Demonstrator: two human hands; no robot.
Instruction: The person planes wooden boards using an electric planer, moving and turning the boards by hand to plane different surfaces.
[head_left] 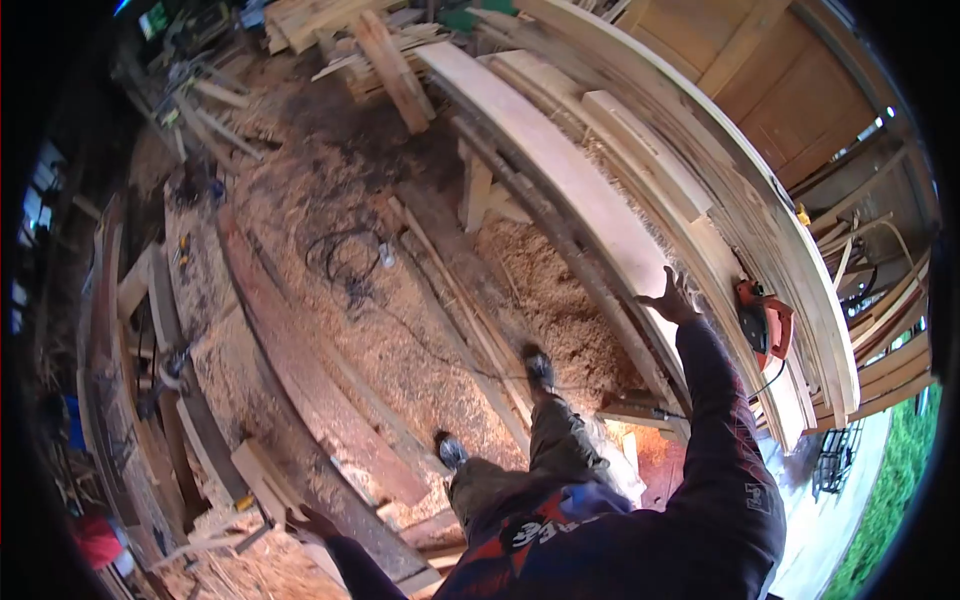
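Right hand (677,299), fingers spread apart, at the near stretch of the pale plank (570,165); cannot tell whether pressing or just above the surface. Plank lying lengthwise beside the timber stack (772,215), ahead and to the right. Left hand (312,526) at the end of a short board (262,478); cannot tell whether clamped on it. For steady handling, probably best to lay the palm flat, feel along the grain, and stay clear of the red power tool (768,322) near the right forearm. Counted: two hands, one pale plank, one short board, one red power tool, one cable coil (350,262), two shoes (540,368); stacked boards too overlapped for a count.
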